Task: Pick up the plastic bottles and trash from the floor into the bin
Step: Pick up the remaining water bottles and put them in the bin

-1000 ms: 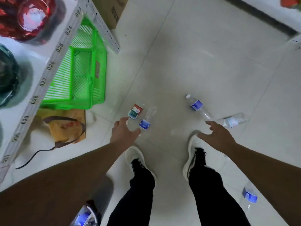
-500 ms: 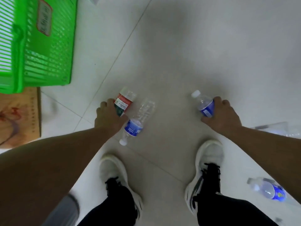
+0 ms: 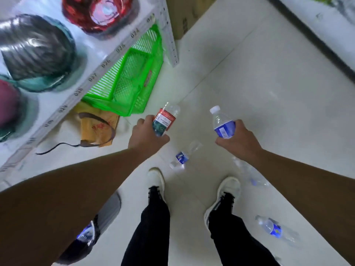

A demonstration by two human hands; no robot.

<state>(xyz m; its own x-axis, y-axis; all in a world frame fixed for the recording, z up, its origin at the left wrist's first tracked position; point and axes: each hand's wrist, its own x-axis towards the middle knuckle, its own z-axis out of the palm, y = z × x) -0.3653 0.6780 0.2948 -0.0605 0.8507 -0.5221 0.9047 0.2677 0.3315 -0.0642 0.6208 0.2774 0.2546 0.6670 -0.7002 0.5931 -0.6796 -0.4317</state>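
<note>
My left hand grips a clear bottle with a red and green label, lifted off the floor. My right hand holds a clear bottle with a blue label, cap pointing away from me. On the tiles between my hands lies another blue-labelled bottle. A crushed clear bottle lies beside my right shoe, partly hidden by my right forearm. One more blue-labelled bottle lies at the lower right. A grey bin with a dark liner stands at the lower left, mostly hidden under my left arm.
A white numbered shelf with wrapped bundles runs along the left. Under it sit a green plastic crate and a brown paper bag with a cord. A cardboard box stands behind. My two white shoes are on the pale tiles.
Both hands closed on bottles on the floor and have lifted them. The view has pulled back upward, so the shelf and the bin show again.
</note>
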